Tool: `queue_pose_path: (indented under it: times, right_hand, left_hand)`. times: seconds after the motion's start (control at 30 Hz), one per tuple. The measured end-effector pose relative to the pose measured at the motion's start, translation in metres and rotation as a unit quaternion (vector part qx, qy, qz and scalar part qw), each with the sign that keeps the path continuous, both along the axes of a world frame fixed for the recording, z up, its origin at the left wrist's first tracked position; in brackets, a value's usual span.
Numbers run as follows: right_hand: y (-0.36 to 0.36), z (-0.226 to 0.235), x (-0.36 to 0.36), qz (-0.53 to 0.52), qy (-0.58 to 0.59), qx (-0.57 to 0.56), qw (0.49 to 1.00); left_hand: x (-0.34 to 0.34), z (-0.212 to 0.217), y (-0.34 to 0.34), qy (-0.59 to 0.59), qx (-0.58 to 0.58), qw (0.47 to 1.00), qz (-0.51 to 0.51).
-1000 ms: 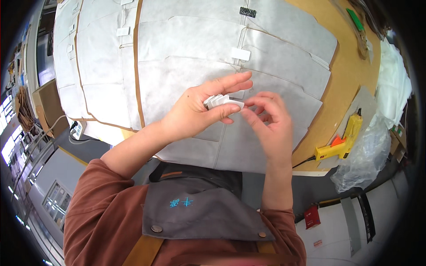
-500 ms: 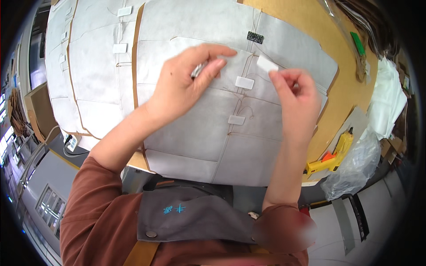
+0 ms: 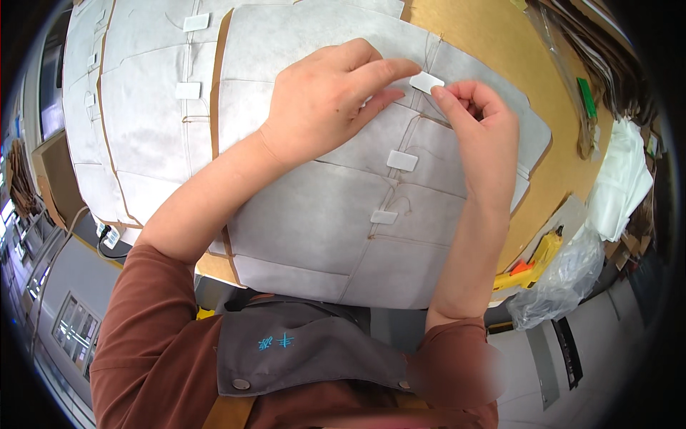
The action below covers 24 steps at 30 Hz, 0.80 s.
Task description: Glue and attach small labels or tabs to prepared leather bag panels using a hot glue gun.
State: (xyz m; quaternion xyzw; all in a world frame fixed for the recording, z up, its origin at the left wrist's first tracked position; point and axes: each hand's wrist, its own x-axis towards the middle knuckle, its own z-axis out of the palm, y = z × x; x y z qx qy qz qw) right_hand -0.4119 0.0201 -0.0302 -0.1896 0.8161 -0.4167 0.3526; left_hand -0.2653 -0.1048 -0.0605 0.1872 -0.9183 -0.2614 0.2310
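Observation:
My right hand (image 3: pixel 484 114) pinches a small white rectangular tag (image 3: pixel 427 83) by its lower right corner. The index fingertip of my left hand (image 3: pixel 321 100) meets that tag's upper left edge. Its thumb stretches out below, while the other fingers curl under, and whatever they hold is hidden. Beneath the tag lies a pale grey sheet-like piece (image 3: pixel 300 214) with seams and thin brown cords down its middle. Only a dark sliver of a black speckled tag shows under the white one. Nearer me, a white tag (image 3: pixel 402 161) and another white tag (image 3: pixel 384 217) lie along the cords.
More pale pieces (image 3: pixel 150 93) with white tags (image 3: pixel 188 90) lie to the left, edged in brown. A yellow glue gun (image 3: pixel 541 259) rests at the right by crumpled clear plastic (image 3: pixel 561 282). White cloth-like material (image 3: pixel 622 179) and a green-ended object (image 3: pixel 587 98) are farther right.
My left hand has moved right and away from me to the white tag. My right hand has shifted the tag slightly farther away, over the black tag. The view has shifted slightly.

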Motion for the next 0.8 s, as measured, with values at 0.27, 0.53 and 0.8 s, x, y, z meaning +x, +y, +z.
queue_pose_path:
  times: [0.27,0.53,0.8]
  right_hand:
    - [0.001,0.0,-0.003,0.006,-0.003,0.008,1.0]
    - [0.021,-0.015,0.013,-0.071,0.163,-0.073,0.981]
    - [0.044,-0.033,0.024,0.182,0.479,0.022,0.858]
  left_hand:
    - [-0.002,-0.008,0.002,0.002,-0.048,0.998,-0.029]
    - [-0.003,-0.008,0.003,-0.003,-0.047,0.999,-0.018]
    - [-0.002,-0.005,0.005,-0.016,-0.065,0.997,-0.034]
